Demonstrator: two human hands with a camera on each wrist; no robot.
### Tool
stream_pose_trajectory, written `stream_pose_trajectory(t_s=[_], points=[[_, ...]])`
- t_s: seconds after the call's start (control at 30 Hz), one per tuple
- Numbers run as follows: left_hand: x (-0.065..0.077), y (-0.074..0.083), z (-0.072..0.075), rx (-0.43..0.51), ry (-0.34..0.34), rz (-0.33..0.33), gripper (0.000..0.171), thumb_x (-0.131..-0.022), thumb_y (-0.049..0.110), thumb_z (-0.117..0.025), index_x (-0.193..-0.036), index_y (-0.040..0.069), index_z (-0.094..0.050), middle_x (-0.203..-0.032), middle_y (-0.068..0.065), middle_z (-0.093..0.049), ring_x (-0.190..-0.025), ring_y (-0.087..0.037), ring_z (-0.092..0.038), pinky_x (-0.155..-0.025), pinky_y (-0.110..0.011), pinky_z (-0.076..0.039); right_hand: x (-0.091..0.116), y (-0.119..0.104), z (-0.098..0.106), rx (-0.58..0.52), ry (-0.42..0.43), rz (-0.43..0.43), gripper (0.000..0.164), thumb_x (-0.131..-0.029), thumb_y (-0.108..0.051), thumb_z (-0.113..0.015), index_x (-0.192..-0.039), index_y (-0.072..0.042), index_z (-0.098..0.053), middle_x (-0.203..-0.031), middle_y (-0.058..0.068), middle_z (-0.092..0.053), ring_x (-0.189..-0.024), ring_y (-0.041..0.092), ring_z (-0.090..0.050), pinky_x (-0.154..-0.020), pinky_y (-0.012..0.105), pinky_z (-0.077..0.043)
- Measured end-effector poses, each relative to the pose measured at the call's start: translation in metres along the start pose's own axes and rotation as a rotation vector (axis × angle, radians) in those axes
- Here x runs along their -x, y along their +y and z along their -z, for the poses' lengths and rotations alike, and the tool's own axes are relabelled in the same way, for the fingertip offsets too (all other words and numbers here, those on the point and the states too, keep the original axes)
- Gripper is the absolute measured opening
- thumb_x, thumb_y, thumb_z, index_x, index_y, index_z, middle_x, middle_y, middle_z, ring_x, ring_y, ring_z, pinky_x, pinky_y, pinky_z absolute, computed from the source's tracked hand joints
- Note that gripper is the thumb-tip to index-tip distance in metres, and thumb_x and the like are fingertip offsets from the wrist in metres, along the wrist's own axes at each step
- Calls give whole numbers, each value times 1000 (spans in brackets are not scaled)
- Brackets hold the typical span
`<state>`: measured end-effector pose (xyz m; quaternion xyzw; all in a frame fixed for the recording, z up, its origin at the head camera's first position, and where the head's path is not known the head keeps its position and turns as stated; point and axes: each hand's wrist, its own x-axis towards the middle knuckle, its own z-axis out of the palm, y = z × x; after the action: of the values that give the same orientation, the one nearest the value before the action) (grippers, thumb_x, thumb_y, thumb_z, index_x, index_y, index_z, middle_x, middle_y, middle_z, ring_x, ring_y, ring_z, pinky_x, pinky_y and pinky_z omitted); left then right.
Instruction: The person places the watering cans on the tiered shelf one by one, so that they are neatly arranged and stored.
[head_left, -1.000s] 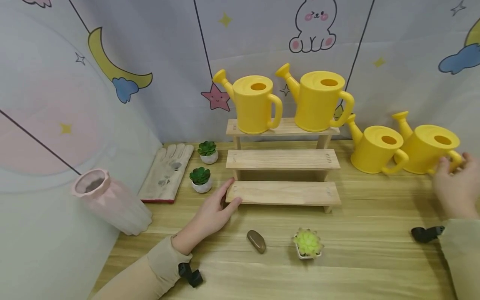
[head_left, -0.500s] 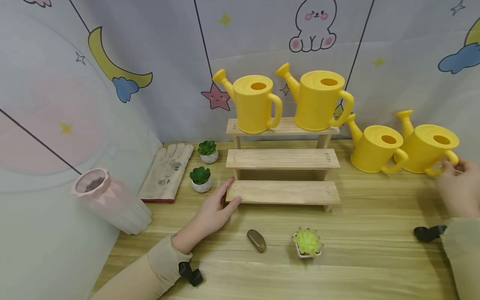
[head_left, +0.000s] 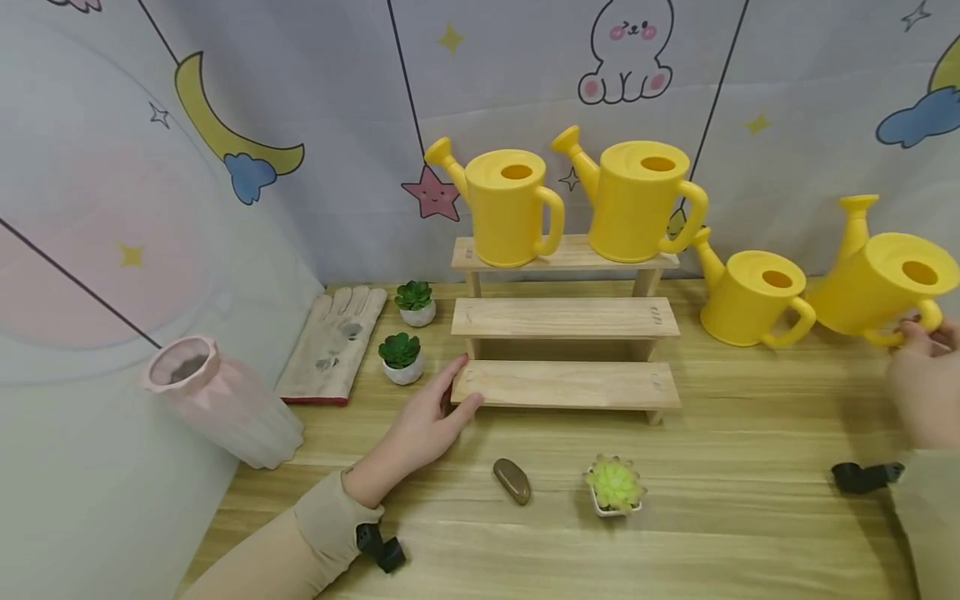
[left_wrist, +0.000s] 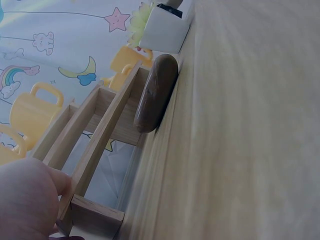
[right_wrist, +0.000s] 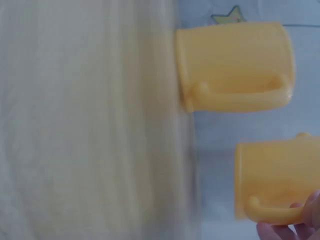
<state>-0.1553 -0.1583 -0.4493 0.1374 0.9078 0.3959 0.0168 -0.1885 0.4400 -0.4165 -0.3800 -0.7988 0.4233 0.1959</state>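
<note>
My right hand [head_left: 930, 387] grips the handle of a yellow watering can [head_left: 877, 283] at the far right. In the right wrist view, that watering can [right_wrist: 280, 180] sits apart from a second one, with fingertips curled at its handle. The second watering can [head_left: 753, 298] stands on the table to its left. My left hand [head_left: 420, 425] holds the left end of the lowest step of a three-tier wooden stand [head_left: 566, 385], thumb at the front edge. Two more yellow watering cans, a smaller [head_left: 508, 212] and a larger [head_left: 637, 208], stand on the top step.
In front of the stand lie a brown stone [head_left: 512, 482] and a light-green potted succulent [head_left: 615, 486]. To the left are two dark-green potted succulents [head_left: 401, 358], a work glove [head_left: 333, 346] and a pink-white vase [head_left: 225, 404] lying tilted. A printed curtain [head_left: 525, 83] hangs behind.
My right hand has lifted the far-right watering can and moved it right, away from its neighbour, turning it slightly. The left hand has stayed on the stand.
</note>
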Motion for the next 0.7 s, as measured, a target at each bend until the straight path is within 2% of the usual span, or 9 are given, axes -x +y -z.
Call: stream_pose_trajectory(t_s=[0.07,0.13,0.2,0.3,0.37,0.43,0.57,0.7], points=[[0,1,0,6,-1,1,74,-99,61,-55,-162,31,-30,-163,-4,-41,-150,-23,-41,-118,-48,-41,5,-7,2,-83,26,37,39,-110,-42,-32,-148,-40,-43,-99,-39,-31,-95,-23,-37,-102,11,-46],[0,1,1,10,-4,2,74,-99,61,-56,-162,31,-30,-163,-5,-42,-150,-24,-41,-118,-49,-41,8,-15,3,-163,45,111,32,-112,-38,-32,-139,-40,-47,-101,-38,-33,-101,-22,-38,-116,16,-38],[0,2,1,10,-9,8,74,-99,61,-56,-162,31,-29,-163,-5,-41,-150,-24,-41,-119,-48,-40,11,-25,5,-220,59,224,25,-113,-33,-31,-131,-40,-46,-104,-35,-35,-105,-20,-40,-114,14,-38],[-1,2,1,7,-13,5,74,-100,60,-56,-162,29,-29,-163,-6,-41,-150,-25,-41,-119,-49,-40,19,-42,7,-368,112,408,19,-112,-25,-35,-121,-33,-51,-108,-28,-44,-107,-11,-47,-103,10,-44],[-1,2,1,9,-14,1,74,-100,59,-56,-162,29,-29,-163,-6,-41,-150,-25,-41,-119,-49,-40,25,-53,10,-425,133,497,19,-111,-23,-39,-121,-29,-53,-108,-25,-48,-109,-7,-50,-102,10,-45],[-1,2,2,11,-16,-1,73,-100,58,-56,-162,29,-29,-163,-7,-41,-150,-25,-41,-119,-49,-40,33,-65,13,-504,144,547,21,-109,-21,-43,-122,-25,-59,-108,-21,-52,-110,-3,-53,-104,15,-49],[-1,2,2,14,-18,3,73,-100,58,-56,-162,29,-29,-163,-6,-41,-150,-25,-41,-118,-49,-41,56,-85,20,-533,136,661,25,-109,-19,-45,-128,-18,-61,-113,-19,-55,-115,0,-55,-111,22,-47],[-1,3,2,7,-17,3,74,-100,59,-56,-162,28,-30,-163,-7,-42,-149,-25,-42,-118,-49,-41,93,-107,30,-457,135,733,27,-109,-22,-46,-130,-17,-61,-116,-22,-56,-120,2,-58,-111,21,-46]])
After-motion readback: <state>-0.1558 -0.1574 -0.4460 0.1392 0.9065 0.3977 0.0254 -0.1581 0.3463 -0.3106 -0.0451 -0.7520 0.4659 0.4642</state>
